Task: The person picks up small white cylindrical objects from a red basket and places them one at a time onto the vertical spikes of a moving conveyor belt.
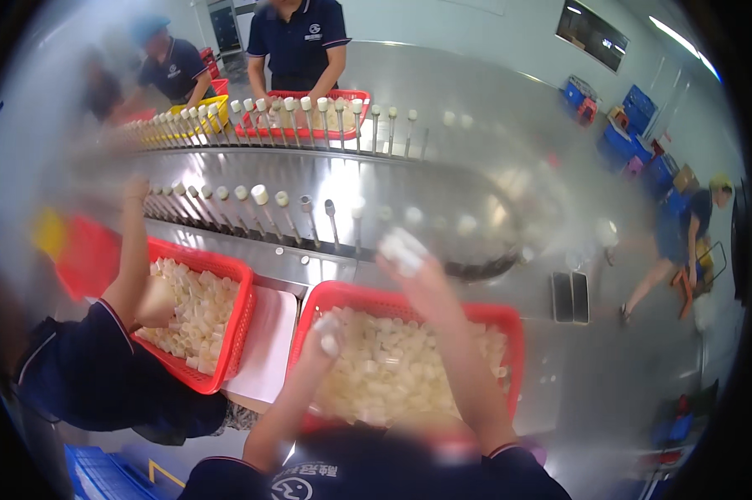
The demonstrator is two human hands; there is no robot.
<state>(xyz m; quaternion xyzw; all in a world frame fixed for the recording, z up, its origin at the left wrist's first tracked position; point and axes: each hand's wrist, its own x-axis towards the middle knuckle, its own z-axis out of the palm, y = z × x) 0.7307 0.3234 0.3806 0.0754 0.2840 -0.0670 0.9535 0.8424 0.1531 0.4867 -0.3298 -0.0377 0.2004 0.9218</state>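
Observation:
My right hand (417, 271) is raised over the far rim of a red basket (519, 350), near the row of metal posts. Its fingers look pressed together; white shows at the tips, but blur hides whether that is finger covers or a held piece. Over the basket's left side, my left hand (322, 343) is closed, also with white at its fingertips. Below both hands lie many small whitish plastic caps (384, 367). Just left of my right hand, a metal post (332, 221) stands bare, while posts farther left carry a white cap (260, 195).
A co-worker's arm (130, 250) reaches across a second red basket (242, 321) of caps at left. Opposite, another person (301, 42) works at a red basket behind the far post row. Loose caps (305, 260) and two dark rectangular objects (570, 297) lie on the steel table.

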